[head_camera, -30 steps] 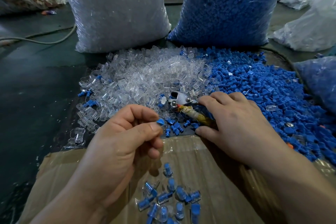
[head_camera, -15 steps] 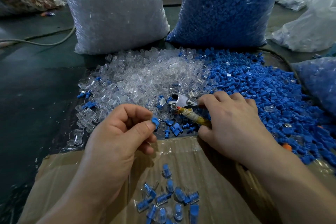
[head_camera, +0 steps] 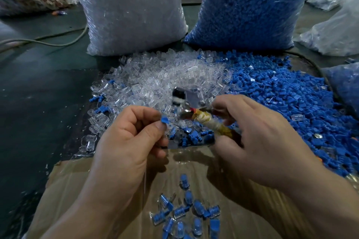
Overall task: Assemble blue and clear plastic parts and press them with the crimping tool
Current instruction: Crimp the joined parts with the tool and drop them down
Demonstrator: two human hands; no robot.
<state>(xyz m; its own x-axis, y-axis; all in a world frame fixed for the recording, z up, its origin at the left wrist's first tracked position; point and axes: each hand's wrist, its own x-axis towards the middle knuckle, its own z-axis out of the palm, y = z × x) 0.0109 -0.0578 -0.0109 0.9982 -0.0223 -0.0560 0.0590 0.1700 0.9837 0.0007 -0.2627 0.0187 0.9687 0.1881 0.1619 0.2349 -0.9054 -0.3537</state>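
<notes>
Our left hand (head_camera: 126, 141) pinches a blue part (head_camera: 164, 119) between thumb and forefinger, just left of the crimping tool (head_camera: 202, 119). Our right hand (head_camera: 258, 141) grips that tool's taped handle, above the far edge of the cardboard (head_camera: 77, 190).

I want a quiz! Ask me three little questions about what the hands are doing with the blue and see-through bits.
1. True or false: the left hand pinches a small blue part between thumb and fingers.
2. What does the right hand hold? A) a bag B) the crimping tool C) a cable
3. Fill in the gap: the finished pieces lie on a sheet of ____.

Key: 1 true. 2 B. 3 cardboard.
</notes>
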